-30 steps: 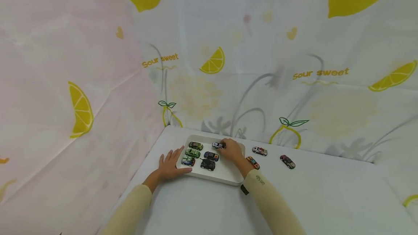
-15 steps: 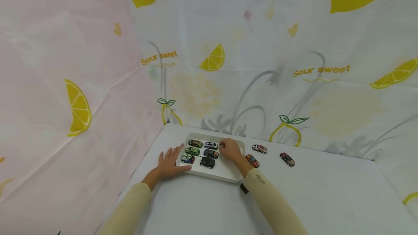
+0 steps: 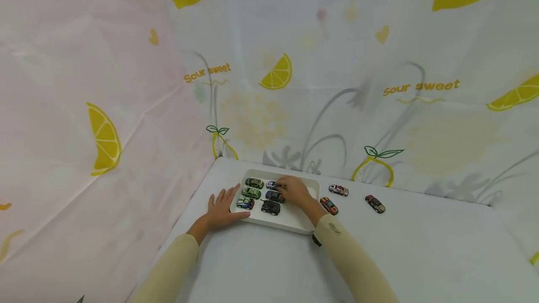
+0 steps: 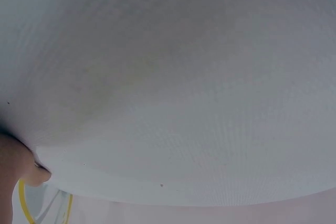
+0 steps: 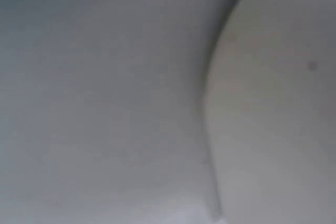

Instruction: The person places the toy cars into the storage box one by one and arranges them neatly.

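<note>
currently | left hand [image 3: 221, 210] spread, touching white tray [image 3: 292, 219] | right hand [image 3: 294, 191] at white car [image 3: 271, 185], can't tell if gripping

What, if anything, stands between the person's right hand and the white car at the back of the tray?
Nothing visible: in the head view, the fingers of the right hand cover one end of the white car, though contact is unclear.
</note>
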The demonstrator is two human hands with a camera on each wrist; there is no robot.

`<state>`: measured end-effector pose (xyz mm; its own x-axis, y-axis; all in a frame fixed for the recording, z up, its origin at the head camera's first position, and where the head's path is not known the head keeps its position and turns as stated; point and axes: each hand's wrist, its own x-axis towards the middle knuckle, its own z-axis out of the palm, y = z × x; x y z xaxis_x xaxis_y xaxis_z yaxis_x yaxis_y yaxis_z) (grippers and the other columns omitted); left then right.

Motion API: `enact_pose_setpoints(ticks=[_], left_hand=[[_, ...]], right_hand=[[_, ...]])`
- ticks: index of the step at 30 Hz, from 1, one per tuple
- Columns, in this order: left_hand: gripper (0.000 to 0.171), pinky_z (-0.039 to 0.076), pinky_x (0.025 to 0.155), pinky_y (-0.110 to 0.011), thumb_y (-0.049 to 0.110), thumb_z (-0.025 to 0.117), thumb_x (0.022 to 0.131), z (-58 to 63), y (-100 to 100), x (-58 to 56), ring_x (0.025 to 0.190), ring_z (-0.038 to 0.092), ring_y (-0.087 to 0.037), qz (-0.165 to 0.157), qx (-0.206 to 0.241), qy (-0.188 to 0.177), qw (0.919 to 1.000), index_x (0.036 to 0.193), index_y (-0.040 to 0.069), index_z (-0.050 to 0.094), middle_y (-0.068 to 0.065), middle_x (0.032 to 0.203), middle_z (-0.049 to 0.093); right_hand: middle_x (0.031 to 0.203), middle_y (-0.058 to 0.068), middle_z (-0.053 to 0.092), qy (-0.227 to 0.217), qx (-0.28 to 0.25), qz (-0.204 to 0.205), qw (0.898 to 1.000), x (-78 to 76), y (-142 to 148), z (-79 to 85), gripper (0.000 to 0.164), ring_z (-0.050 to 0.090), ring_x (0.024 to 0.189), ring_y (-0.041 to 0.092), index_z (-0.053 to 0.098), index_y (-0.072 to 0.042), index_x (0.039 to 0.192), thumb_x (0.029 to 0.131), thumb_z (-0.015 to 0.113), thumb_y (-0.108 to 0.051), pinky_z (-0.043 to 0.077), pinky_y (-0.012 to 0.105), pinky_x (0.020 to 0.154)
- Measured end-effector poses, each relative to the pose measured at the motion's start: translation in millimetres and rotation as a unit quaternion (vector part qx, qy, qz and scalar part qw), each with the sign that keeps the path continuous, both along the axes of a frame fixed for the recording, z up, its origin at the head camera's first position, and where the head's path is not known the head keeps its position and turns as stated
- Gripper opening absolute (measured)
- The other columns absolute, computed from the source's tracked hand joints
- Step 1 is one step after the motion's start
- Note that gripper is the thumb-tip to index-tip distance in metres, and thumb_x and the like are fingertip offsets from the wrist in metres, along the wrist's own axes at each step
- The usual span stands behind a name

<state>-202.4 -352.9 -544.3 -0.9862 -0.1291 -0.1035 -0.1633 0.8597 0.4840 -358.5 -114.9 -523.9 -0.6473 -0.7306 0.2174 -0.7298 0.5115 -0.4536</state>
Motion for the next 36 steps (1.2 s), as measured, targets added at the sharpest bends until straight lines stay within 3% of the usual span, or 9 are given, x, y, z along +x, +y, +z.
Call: enact_pose_setpoints(ticks=[5, 10, 14, 17, 21, 24, 30, 33, 36], left_hand=[[0.114, -0.004, 0.113, -0.07, 0.079, 0.06, 0.075, 6.3, -7.0, 2.0, 0.149, 0.009, -0.048, 0.005, -0.008, 0.012, 0.9999, 0.16, 0.022, 0.011, -0.021, 0.162, 0.02], [0.115, -0.006, 0.113, -0.07, 0.082, 0.058, 0.074, 7.8, -10.1, 3.3, 0.15, 0.007, -0.047, 0.006, -0.004, 0.013, 0.9999, 0.16, 0.023, 0.011, -0.022, 0.163, 0.02], [0.113, -0.006, 0.114, -0.069, 0.08, 0.059, 0.075, 3.4, -8.9, 1.8, 0.15, 0.007, -0.045, 0.004, 0.002, 0.009, 0.9999, 0.16, 0.023, 0.01, -0.019, 0.163, 0.019], [0.112, -0.008, 0.114, -0.068, 0.077, 0.06, 0.077, -1.3, -9.1, 0.2, 0.151, 0.005, -0.043, 0.005, 0.002, 0.005, 1.0, 0.16, 0.024, 0.008, -0.017, 0.165, 0.017], [0.11, -0.008, 0.115, -0.068, 0.073, 0.062, 0.079, 3.9, -11.7, -0.1, 0.152, 0.003, -0.043, 0.012, -0.009, -0.002, 0.9999, 0.161, 0.024, 0.008, -0.015, 0.166, 0.016], [0.11, -0.007, 0.115, -0.068, 0.073, 0.063, 0.078, 8.7, -12.7, -0.3, 0.152, 0.004, -0.044, 0.01, -0.01, -0.003, 0.9999, 0.161, 0.023, 0.009, -0.015, 0.165, 0.016], [0.112, -0.005, 0.115, -0.068, 0.078, 0.06, 0.076, 0.2, -7.0, -2.7, 0.151, 0.007, -0.044, 0.002, -0.005, 0.008, 0.9999, 0.16, 0.025, 0.009, -0.016, 0.164, 0.019], [0.112, -0.007, 0.116, -0.066, 0.077, 0.06, 0.077, -3.9, -3.5, -2.2, 0.152, 0.006, -0.042, -0.001, -0.006, -0.002, 1.0, 0.161, 0.025, 0.007, -0.015, 0.165, 0.018], [0.112, -0.007, 0.116, -0.066, 0.076, 0.061, 0.077, -3.1, -0.4, 0.0, 0.152, 0.006, -0.043, -0.002, 0.001, -0.001, 1.0, 0.161, 0.024, 0.008, -0.016, 0.165, 0.018]], right_hand=[[0.118, 0.012, 0.071, 0.003, -0.03, -0.016, 0.999, -5.2, -1.2, 0.1, 0.02, 0.067, 0.112, 0.03, 0.075, -0.007, 0.11, 0.092, 0.068, -0.01, 0.052, 0.043, 0.096], [0.136, 0.017, 0.061, 0.05, 0.011, 0.049, 0.997, -5.3, -9.7, -0.6, 0.033, 0.057, 0.128, 0.034, 0.064, -0.002, 0.129, 0.1, 0.056, -0.014, 0.043, 0.046, 0.108], [0.139, 0.022, 0.057, 0.061, 0.025, 0.096, 0.993, -0.3, -11.2, 0.2, 0.038, 0.054, 0.13, 0.039, 0.061, 0.002, 0.132, 0.102, 0.05, -0.019, 0.041, 0.05, 0.109], [0.138, 0.02, 0.059, 0.033, 0.013, 0.082, 0.996, 3.1, -8.2, 0.0, 0.037, 0.055, 0.129, 0.038, 0.063, 0.0, 0.13, 0.102, 0.051, -0.021, 0.042, 0.05, 0.108], [0.132, 0.016, 0.065, 0.012, -0.011, 0.054, 0.998, 0.3, -7.1, 1.3, 0.032, 0.06, 0.124, 0.034, 0.067, -0.004, 0.126, 0.102, 0.053, -0.02, 0.045, 0.047, 0.106], [0.129, 0.015, 0.066, 0.034, -0.004, 0.052, 0.998, -3.3, -8.6, 5.9, 0.03, 0.062, 0.121, 0.033, 0.068, -0.004, 0.124, 0.101, 0.055, -0.016, 0.047, 0.046, 0.105], [0.131, 0.019, 0.063, 0.07, 0.04, 0.098, 0.992, -4.0, -10.4, 7.1, 0.027, 0.06, 0.123, 0.035, 0.069, -0.002, 0.122, 0.099, 0.056, -0.009, 0.046, 0.046, 0.105], [0.127, 0.02, 0.065, 0.048, 0.051, 0.1, 0.993, -2.4, -8.1, 4.5, 0.023, 0.061, 0.121, 0.035, 0.073, -0.001, 0.114, 0.098, 0.058, -0.007, 0.047, 0.046, 0.104], [0.129, 0.019, 0.065, 0.011, 0.054, 0.067, 0.996, -1.7, -4.4, 3.2, 0.023, 0.06, 0.123, 0.035, 0.074, -0.002, 0.112, 0.098, 0.059, -0.011, 0.046, 0.045, 0.106]])
